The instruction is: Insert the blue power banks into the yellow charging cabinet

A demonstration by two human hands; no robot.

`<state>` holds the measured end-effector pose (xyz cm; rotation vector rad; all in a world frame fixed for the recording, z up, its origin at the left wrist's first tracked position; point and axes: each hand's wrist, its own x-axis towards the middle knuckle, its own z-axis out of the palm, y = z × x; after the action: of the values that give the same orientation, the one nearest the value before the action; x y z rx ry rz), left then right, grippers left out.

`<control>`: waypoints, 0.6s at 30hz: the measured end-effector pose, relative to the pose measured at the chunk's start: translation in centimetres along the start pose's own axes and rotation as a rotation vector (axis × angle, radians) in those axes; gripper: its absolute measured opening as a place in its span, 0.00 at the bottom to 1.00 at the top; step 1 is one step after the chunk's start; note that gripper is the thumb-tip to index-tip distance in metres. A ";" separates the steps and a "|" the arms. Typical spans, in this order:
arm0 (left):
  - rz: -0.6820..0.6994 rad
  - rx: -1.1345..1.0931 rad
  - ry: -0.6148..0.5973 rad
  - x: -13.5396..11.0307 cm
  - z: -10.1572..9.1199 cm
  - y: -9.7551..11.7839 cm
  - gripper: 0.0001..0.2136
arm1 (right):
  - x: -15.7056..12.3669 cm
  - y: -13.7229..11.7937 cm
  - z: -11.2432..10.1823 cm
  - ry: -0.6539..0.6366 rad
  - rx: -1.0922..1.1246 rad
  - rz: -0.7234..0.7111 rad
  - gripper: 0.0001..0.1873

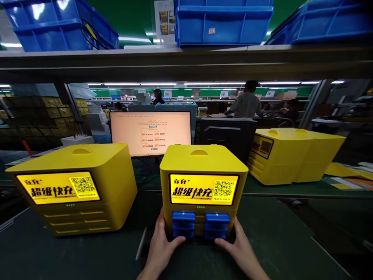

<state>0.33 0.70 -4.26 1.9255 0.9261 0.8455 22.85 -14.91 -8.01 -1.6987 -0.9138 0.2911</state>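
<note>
A yellow charging cabinet [203, 163] is seen standing upright on the dark green bench [276, 241], directly ahead at the near edge, its lit front panel [203, 189] facing the camera. Two stacks of blue power banks [200, 224] are seated in the slots along its lower front, side by side, projecting slightly from the face. The step in hand is judged to be the seating or pressing of these units into the slots; the next move would call for even pressure straight into the face with the cabinet kept from sliding back, though this is inferred only. The left hand [161, 241] is placed against the cabinet's lower left corner, fingers loosely spread, the thumb lying at the foot of the left blue stack. The right hand [238, 245] is set likewise at the lower right corner, thumb touching the base of the right stack. Neither hand is clenched; both are laid open against the cabinet, bracing rather than gripping. A second yellow cabinet [75, 186] stands to the left, apart; further yellow cabinets [294, 155] lie to the right rear. A monitor [150, 133] is lit behind. Blue bins [224, 23] rest on the overhead shelf.
</note>
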 end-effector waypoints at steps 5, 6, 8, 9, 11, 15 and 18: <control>-0.028 0.011 0.014 0.1 0.3 0.5 0.43 | 0.1 -0.8 0.0 -0.002 0.023 0.009 0.46; -0.034 -0.026 0.025 0.2 0.4 0.6 0.43 | 0.1 -1.0 0.1 0.008 0.059 0.017 0.45; -0.053 -0.125 0.057 0.3 0.7 0.7 0.42 | 0.3 -1.5 0.3 0.049 0.141 0.047 0.44; -0.066 -0.171 0.070 0.3 0.8 0.8 0.42 | 0.3 -1.8 0.4 0.069 0.177 0.065 0.44; -0.073 -0.239 0.085 0.5 1.0 1.1 0.44 | 0.5 -2.4 0.7 0.099 0.237 0.090 0.44; -0.105 -0.399 0.082 1.3 1.0 2.5 0.45 | 0.8 -3.8 0.9 0.113 0.419 0.142 0.45; -0.120 -0.380 0.036 1.8 0.0 2.8 0.45 | 0.9 -3.6 0.3 0.133 0.404 0.137 0.44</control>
<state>2.03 1.15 -1.40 1.5183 0.8253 0.9144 21.77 -13.75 -4.66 -1.3878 -0.5937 0.4186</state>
